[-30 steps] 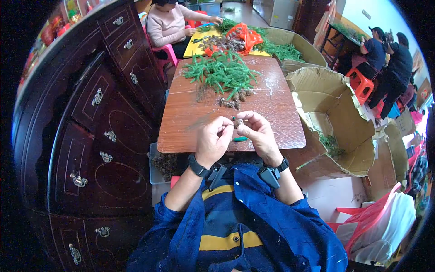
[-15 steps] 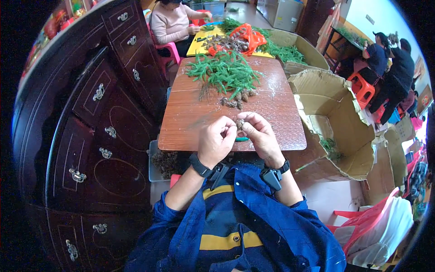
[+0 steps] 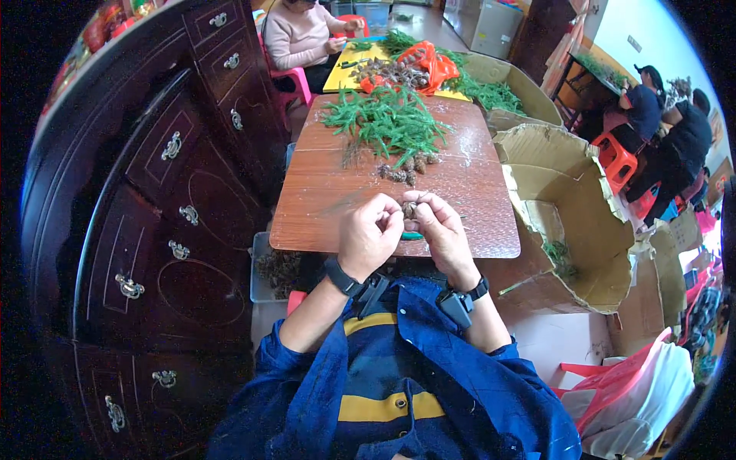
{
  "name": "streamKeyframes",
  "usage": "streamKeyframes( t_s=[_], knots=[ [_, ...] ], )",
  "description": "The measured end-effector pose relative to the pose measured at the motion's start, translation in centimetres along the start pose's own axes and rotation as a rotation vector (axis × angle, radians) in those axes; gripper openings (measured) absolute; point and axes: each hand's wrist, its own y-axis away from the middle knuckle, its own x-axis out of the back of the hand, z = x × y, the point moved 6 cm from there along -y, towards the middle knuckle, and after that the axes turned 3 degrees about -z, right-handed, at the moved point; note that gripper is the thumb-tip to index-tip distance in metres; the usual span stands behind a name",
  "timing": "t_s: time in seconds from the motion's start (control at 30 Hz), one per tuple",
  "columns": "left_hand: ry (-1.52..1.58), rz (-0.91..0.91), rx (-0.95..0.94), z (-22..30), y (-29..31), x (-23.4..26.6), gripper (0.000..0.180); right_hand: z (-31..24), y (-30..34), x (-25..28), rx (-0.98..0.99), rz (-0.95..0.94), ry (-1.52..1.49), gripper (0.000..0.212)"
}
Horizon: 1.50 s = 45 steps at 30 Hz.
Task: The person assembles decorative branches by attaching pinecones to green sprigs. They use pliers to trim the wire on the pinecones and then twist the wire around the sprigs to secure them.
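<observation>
A small brown pine cone point(image 3: 410, 210) is pinched between the fingertips of my right hand point(image 3: 445, 234), just above the table's near edge. My left hand point(image 3: 369, 236) meets it from the other side, thumb and forefinger pressed together; what that pinch holds, if anything, is too small to make out. Under my fingers lies a green ring-shaped thing point(image 3: 412, 236), partly hidden. Farther up the brown table point(image 3: 314, 211) sit several pine cones point(image 3: 406, 170), in front of a heap of green artificial sprigs point(image 3: 387, 123).
A cut-open cardboard box point(image 3: 571, 176) stands right of the table, a few sprigs inside. Dark wooden drawers point(image 3: 207, 192) line the left. Below the table's left corner is a plastic bin point(image 3: 262, 287) of brown pieces. Across the table sits a co-worker point(image 3: 307, 38) near a red bag point(image 3: 437, 69).
The whole view has shifted slightly. My hands stay together at the pine cone with only small finger movements. The co-worker across the table has moved their hands a little.
</observation>
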Motion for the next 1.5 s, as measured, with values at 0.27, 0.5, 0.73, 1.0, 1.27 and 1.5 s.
streamKeyframes(
  t_s=[0.27,0.5,0.73,1.0,1.27,1.5],
  knots=[
    [0.02,-0.018,-0.001,-0.4,0.4,0.5,0.005,1.2,-0.3,0.3,0.04,0.03,-0.094,0.024],
    [0.143,-0.085,0.041,-0.7,0.2,0.5,0.003,1.1,-0.3,0.6,-0.001,0.023,-0.262,0.02],
    [0.092,-0.078,-0.044,0.6,-0.5,1.5,0.004,0.0,-0.3,0.9,-0.024,-0.077,-0.076,0.019],
    [-0.025,-0.123,-0.193,1.7,-1.0,2.1,0.011,-1.0,0.1,0.1,-0.012,-0.156,0.145,0.022],
    [0.224,-0.166,0.035,-0.3,-0.8,1.8,0.012,-1.3,0.3,-0.6,0.0,-0.11,0.094,0.023],
    [0.411,-0.243,0.143,-1.1,-0.5,1.2,0.008,-1.6,0.6,-0.9,-0.043,-0.115,0.158,0.023]
  ],
)
